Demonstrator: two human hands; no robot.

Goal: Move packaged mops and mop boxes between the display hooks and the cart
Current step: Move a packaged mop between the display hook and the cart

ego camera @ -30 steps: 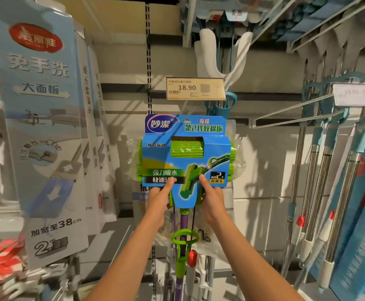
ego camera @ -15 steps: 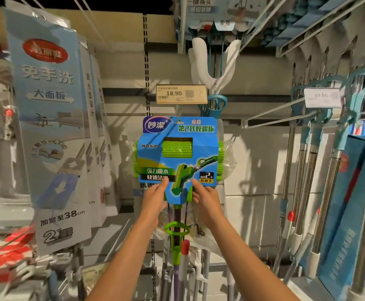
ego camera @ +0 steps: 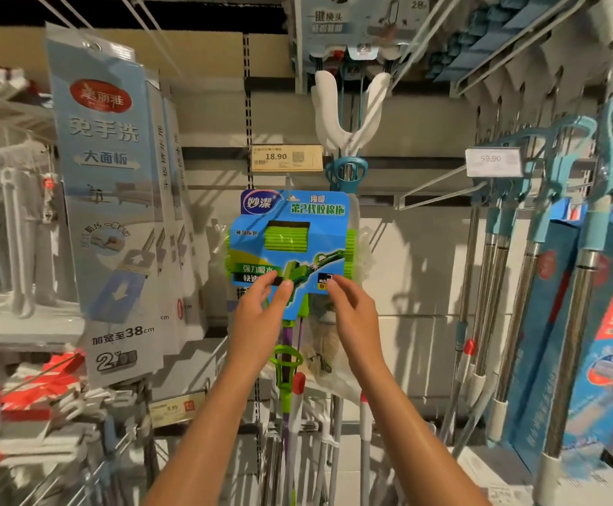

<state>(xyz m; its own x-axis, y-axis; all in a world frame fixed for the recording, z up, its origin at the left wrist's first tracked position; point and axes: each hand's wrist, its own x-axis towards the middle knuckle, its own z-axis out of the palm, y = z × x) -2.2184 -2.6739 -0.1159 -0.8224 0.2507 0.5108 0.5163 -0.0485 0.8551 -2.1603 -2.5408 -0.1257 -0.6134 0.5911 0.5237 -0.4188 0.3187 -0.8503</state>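
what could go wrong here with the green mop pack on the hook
1. Both hands, left hand and right hand, touch only the bottom edge of the green mop pack with loose fingers; if it isn't seated on its hook, it may slip off.
2. The pack's purple handle hangs among other mop poles below and may snag them.
3. The price tag sits just above the pack, so lifting the pack may knock it.
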